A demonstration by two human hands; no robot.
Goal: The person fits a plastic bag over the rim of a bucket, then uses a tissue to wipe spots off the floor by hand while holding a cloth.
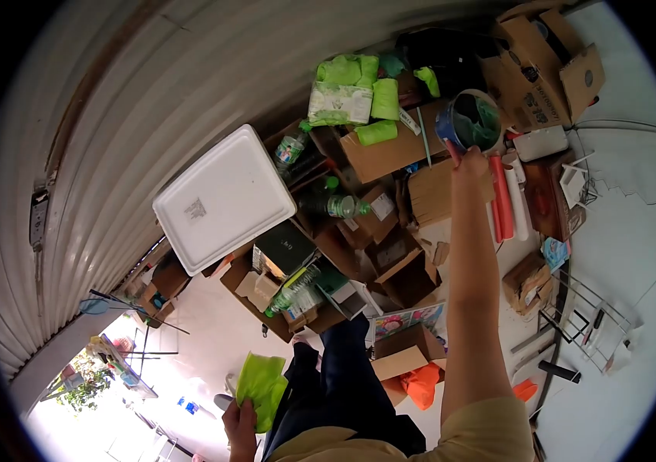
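Observation:
My left hand (241, 426), low in the view, is closed on a lime-green plastic bag (261, 389) that hangs by my leg. Stretched far forward, my right hand (469, 160) grips the near side of a round blue bucket (451, 129). Something dark green, like a bag, lies inside the bucket. Left of it, rolls of lime-green bags (385, 100) and a wrapped lime-green pack (341, 106) sit on a cardboard box (389, 150). How my right fingers bend behind the rim is partly hidden.
A white foam lid (224, 202) lies across the pile at left. Plastic bottles (343, 206) and an open carton (406, 281) stand among the boxes. Red and white rolls (502, 202) lie right of my arm, with a wire rack (593, 323) beyond. Corrugated metal (104, 154) closes the left side.

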